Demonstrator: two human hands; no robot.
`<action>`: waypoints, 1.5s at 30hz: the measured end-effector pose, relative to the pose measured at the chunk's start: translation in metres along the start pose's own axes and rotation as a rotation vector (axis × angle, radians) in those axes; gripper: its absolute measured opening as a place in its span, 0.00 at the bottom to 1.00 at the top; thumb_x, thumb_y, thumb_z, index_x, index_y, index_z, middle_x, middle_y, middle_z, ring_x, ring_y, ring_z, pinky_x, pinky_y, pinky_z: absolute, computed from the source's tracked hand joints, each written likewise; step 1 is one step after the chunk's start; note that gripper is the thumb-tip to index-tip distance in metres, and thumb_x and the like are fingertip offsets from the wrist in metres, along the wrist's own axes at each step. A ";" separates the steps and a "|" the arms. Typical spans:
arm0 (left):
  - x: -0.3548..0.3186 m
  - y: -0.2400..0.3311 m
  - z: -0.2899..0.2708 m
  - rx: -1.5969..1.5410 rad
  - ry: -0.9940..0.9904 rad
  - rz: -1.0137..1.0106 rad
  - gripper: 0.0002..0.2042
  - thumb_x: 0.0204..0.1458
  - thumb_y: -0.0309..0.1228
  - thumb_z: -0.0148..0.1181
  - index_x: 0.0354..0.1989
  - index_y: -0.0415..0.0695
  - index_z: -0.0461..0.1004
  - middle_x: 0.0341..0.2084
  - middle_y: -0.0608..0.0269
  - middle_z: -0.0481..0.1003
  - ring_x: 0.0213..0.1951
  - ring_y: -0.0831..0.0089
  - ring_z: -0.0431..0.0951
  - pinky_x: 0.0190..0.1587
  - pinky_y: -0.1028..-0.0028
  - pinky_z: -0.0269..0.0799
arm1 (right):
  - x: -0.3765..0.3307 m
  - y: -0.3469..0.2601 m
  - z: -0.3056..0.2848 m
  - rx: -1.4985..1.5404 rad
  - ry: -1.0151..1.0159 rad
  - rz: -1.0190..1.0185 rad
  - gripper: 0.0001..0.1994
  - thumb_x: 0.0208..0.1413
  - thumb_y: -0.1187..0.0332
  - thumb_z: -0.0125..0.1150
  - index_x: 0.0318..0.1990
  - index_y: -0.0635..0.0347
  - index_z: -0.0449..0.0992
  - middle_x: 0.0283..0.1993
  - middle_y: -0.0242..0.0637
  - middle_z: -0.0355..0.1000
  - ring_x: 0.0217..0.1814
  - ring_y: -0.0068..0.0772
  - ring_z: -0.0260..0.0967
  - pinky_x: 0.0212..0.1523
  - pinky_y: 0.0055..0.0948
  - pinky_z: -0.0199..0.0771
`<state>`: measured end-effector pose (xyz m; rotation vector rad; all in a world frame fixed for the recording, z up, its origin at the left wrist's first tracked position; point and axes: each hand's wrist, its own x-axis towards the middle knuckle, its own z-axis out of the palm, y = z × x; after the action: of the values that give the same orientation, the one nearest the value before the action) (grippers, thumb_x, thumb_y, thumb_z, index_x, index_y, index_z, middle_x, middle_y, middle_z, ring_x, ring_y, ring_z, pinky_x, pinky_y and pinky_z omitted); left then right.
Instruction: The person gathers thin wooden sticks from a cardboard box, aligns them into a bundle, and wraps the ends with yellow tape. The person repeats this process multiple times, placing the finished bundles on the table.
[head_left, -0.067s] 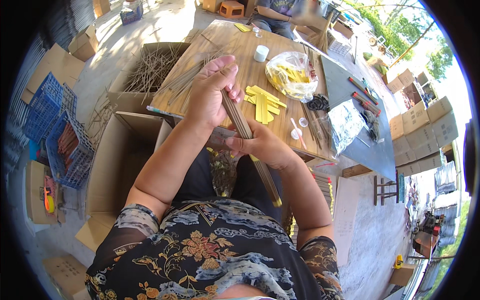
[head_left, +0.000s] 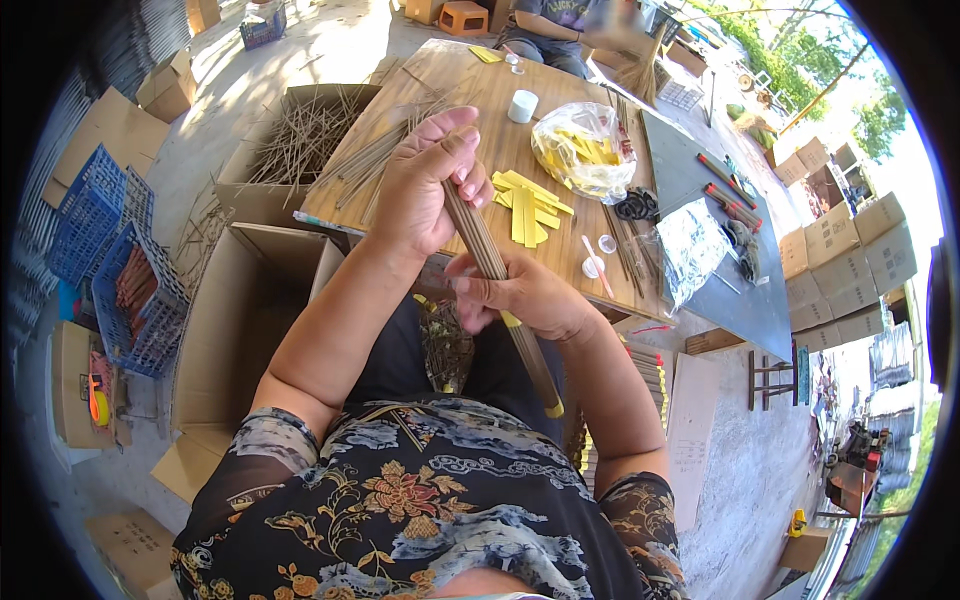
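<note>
A straight bundle of thin brown sticks, which look like incense sticks (head_left: 476, 236), slants across my lap from upper left to lower right. My left hand (head_left: 424, 188) is closed round its upper end, thumb on top. Lower down, my right hand (head_left: 528, 296) wraps the middle, its fingers curling past the far side and slightly blurred. A yellow paper band (head_left: 510, 321) circles the bundle just below the right hand, and the bottom end is yellow too. Just beyond the hands, yellow paper strips (head_left: 526, 212) lie in a loose pile on the wooden table (head_left: 455, 80).
A clear bag of yellow strips (head_left: 585, 152) and a white round container (head_left: 522, 106) stand on the table. An open cardboard box (head_left: 215, 330) is at my left, with a box of loose sticks (head_left: 305, 140) behind. A person (head_left: 550, 30) sits across the table.
The fingers of my right hand have spread downward under the bundle. My left hand and the bundle have hardly moved.
</note>
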<state>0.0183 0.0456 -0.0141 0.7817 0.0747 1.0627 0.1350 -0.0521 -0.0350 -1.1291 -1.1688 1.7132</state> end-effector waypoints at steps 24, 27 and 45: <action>0.016 -0.020 -0.031 0.149 0.414 0.056 0.28 0.48 0.45 0.57 0.47 0.35 0.58 0.35 0.53 0.68 0.44 0.67 0.68 0.49 0.66 0.63 | 0.036 0.027 -0.012 -1.329 0.920 -0.250 0.08 0.50 0.69 0.51 0.30 0.62 0.60 0.23 0.46 0.68 0.27 0.48 0.70 0.27 0.41 0.70; -0.009 -0.021 -0.036 0.102 0.199 -0.005 0.25 0.48 0.43 0.56 0.46 0.37 0.60 0.37 0.52 0.69 0.45 0.67 0.69 0.49 0.66 0.64 | 0.030 0.025 -0.011 -1.345 0.935 -0.272 0.09 0.49 0.68 0.52 0.30 0.61 0.60 0.24 0.46 0.68 0.27 0.48 0.70 0.26 0.41 0.69; -0.008 -0.009 -0.022 0.013 0.209 -0.022 0.12 0.50 0.30 0.51 0.41 0.38 0.65 0.12 0.73 0.60 0.16 0.80 0.61 0.26 0.76 0.63 | 0.005 0.030 0.007 -0.768 0.384 -0.101 0.12 0.51 0.62 0.56 0.27 0.63 0.65 0.16 0.36 0.65 0.18 0.34 0.67 0.19 0.29 0.64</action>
<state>0.0118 0.0487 -0.0378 0.6782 0.2673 1.1216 0.1233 -0.0581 -0.0633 -1.7145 -1.6369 0.8984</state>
